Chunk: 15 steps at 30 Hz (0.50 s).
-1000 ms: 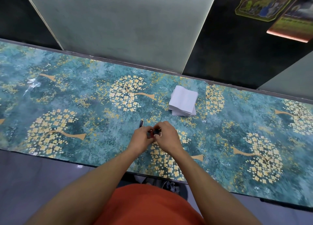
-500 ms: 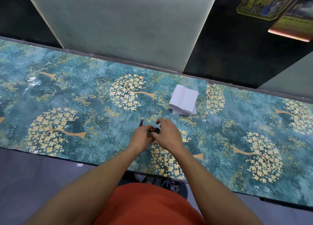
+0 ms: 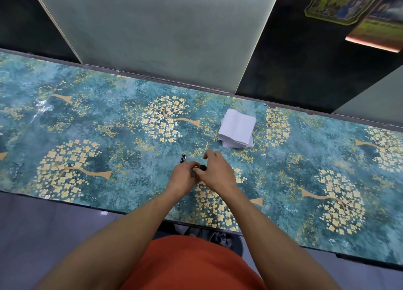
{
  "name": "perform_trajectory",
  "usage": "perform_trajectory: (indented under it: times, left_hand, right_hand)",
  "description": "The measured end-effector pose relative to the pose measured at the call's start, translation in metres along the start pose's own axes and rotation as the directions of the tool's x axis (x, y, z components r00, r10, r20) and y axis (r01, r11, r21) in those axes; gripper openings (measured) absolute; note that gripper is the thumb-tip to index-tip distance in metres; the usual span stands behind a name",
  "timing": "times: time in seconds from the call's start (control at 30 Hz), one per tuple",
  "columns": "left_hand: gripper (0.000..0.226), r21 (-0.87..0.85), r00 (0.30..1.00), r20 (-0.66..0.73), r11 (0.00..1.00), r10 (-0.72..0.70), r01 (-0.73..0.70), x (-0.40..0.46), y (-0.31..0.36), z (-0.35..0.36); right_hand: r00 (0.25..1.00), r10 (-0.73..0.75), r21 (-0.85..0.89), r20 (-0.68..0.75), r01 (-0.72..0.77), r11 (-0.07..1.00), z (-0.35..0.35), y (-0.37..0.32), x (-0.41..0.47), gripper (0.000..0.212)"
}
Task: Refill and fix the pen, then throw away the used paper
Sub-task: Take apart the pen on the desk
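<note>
Progress: early to middle, by my judgement. Pen (image 3: 183,158) is in the left hand (image 3: 182,179), fingers curled round its body, the dark tip poking out past the knuckles toward the far edge. Right hand (image 3: 214,173) is pressed close against the left, thumb and forefinger apparently pinching a small dark piece (image 3: 203,167) at the pen's near end; it may be a cap or a barrel section, too small to tell. Other right fingers are lifted and loosely bent. Pen is not yet whole, so refilling or closing looks unfinished.

Paper stack (image 3: 237,128) lies white and square, just beyond the hands toward the wall, untouched and not held. No crumpled or inked sheet shows, so disposal of the used paper remains. No bin clearly in view.

Surface (image 3: 87,119): long and narrow, covered in glossy teal sheet printed with gold blossom trees. Behind it a pale green wall panel (image 3: 152,23) between dark ones; coloured posters (image 3: 349,1) upper right. Grey tiled floor (image 3: 43,235) below.
</note>
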State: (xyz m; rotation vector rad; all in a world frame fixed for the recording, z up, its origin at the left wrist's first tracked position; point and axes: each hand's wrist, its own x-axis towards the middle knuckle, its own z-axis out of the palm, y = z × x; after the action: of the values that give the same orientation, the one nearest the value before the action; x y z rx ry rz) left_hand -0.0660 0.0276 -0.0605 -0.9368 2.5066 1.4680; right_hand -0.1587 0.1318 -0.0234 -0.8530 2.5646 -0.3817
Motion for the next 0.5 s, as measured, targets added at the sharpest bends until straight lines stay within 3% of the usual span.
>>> perform_trajectory:
  times: [0.1,0.27,0.37,0.5]
  left_hand:
    - [0.030,-0.027,1.000,-0.007,1.000,-0.009,0.008,-0.0007,0.0005,-0.0007]
    - [0.034,-0.005,1.000,0.000,1.000,-0.026,0.026,0.0005,-0.0011,0.0010]
    - [0.034,0.010,1.000,0.008,1.000,-0.027,0.027,0.0015,-0.0017,0.0011]
    - [0.035,0.007,1.000,0.007,1.000,-0.006,0.006,0.0009,-0.0013,0.0005]
  right_hand:
    - [0.999,0.040,-0.083,0.000,-0.040,0.996,-0.0010,0.0009,0.0026,0.045]
    - [0.986,-0.155,-0.034,0.066,0.158,0.987,-0.0044,0.0038,0.0041,0.015]
    - [0.974,-0.193,0.027,0.117,0.191,0.981,-0.0076,0.0065,0.0041,0.029]
    - [0.996,-0.039,-0.013,0.082,0.040,0.999,-0.0057,0.0052,0.0045,0.041]
